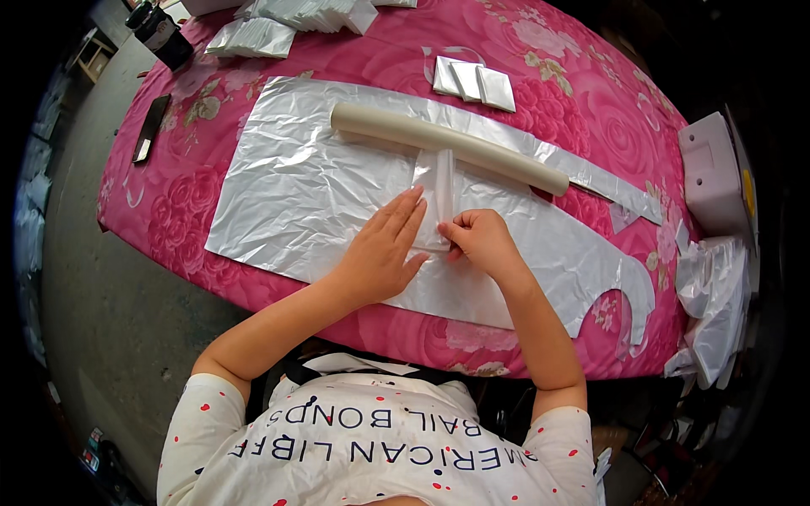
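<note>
A shiny white plastic sheet (287, 177) lies spread over the table, with curved cut-outs and strap-like ends at its right, like a disposable apron. On top of it is a smaller translucent plastic piece (435, 173), partly folded into a narrow strip. My left hand (386, 244) rests flat on the plastic beside this piece, fingers stretched out. With thumb and fingertips pinched, my right hand (479, 240) holds the near end of the folded piece's right edge. A long beige tube (447, 143) lies slantwise across the sheet, just beyond both hands, touching the folded piece's far end.
Under everything is a pink rose-patterned tablecloth (181, 211). Several flat folded white packets (474, 83) lie beyond the tube, and more are piled (312, 18) at the far left. A dark phone-like object (152, 129) and black bottle (160, 35) stand left; a white box (717, 173) and crumpled plastic (713, 295) right.
</note>
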{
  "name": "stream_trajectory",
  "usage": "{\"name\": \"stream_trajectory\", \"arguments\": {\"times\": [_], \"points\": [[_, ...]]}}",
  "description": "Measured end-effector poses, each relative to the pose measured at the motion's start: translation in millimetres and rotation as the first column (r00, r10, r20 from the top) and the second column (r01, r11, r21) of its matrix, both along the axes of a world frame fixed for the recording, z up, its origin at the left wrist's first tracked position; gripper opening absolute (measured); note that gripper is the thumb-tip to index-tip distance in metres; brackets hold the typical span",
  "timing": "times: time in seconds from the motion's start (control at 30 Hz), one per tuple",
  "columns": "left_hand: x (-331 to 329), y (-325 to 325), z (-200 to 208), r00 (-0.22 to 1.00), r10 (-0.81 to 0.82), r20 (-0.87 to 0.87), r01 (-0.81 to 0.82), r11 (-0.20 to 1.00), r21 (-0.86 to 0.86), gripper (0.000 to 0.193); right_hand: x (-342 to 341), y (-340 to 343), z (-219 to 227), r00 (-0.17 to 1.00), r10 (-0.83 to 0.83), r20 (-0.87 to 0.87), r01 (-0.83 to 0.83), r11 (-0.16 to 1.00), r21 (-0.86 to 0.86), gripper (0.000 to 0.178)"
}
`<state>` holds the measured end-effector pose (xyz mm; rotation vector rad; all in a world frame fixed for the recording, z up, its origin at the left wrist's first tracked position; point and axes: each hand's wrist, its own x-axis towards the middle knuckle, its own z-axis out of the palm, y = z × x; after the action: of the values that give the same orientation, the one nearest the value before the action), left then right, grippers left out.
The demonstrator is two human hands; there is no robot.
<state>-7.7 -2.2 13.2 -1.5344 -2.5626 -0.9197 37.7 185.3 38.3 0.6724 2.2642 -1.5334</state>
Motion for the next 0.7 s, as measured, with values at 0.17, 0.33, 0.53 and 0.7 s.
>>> {"name": "stream_trajectory", "arguments": {"times": [0.17, 0.33, 0.53, 0.7], "points": [[11, 4, -20, 0.996, -0.076, -0.040, 0.064, 0.968, -0.242, 0.073, -2, -2, 0, 0.996, -0.045, 0.071, 0.046, 0.999, -0.019, 0.022], [8, 5, -17, 0.995, -0.076, -0.071, 0.054, 0.962, -0.268, 0.072, 14, -19, -10, 0.855, 0.296, -0.426, 0.078, 0.739, 0.669, 0.045], [-8, 7, -7, 0.995, -0.096, -0.041, 0.087, 0.981, -0.174, 0.067, 6, 6, -30, 0.573, 0.668, -0.475, -0.116, 0.640, 0.759, 0.048], [-16, 15, -11, 0.973, -0.089, -0.215, 0.047, 0.980, -0.192, 0.057, -2, 23, -31, 0.586, 0.620, -0.522, -0.175, 0.726, 0.665, 0.039]]}}
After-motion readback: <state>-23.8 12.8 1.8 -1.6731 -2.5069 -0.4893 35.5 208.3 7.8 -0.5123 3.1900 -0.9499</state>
